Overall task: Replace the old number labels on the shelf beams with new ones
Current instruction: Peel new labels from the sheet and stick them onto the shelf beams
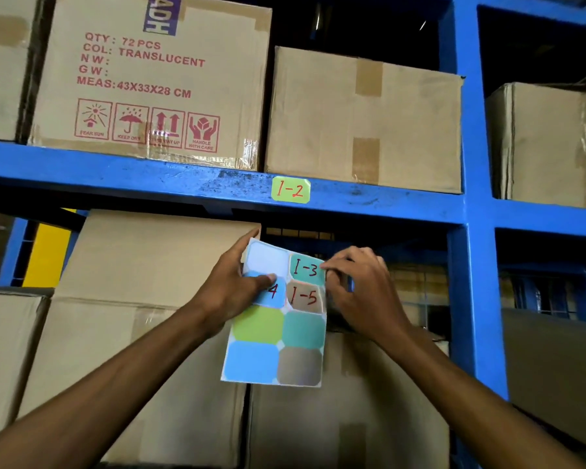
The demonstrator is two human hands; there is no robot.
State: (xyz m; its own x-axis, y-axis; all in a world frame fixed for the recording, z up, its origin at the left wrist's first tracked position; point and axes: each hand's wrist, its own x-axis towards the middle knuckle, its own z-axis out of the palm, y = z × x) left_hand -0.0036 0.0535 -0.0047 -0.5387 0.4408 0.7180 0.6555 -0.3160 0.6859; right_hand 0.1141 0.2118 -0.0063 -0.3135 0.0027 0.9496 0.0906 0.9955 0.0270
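A green label marked "1-2" (290,190) is stuck on the front of the blue shelf beam (115,174). Below the beam I hold a sticker sheet (278,336) of coloured labels upright. My left hand (232,286) grips the sheet's upper left, thumb across the blue "1-4" label. My right hand (359,286) pinches the right edge of the teal "1-3" label (306,268) at the sheet's top right. A brown "1-5" label (304,297) sits under it. The top-left slot of the sheet is blank white.
Cardboard boxes fill the shelves: a printed one (149,79) and a plain one (362,120) above the beam, more below behind my hands. A blue upright post (477,231) stands to the right, with further boxes beyond it.
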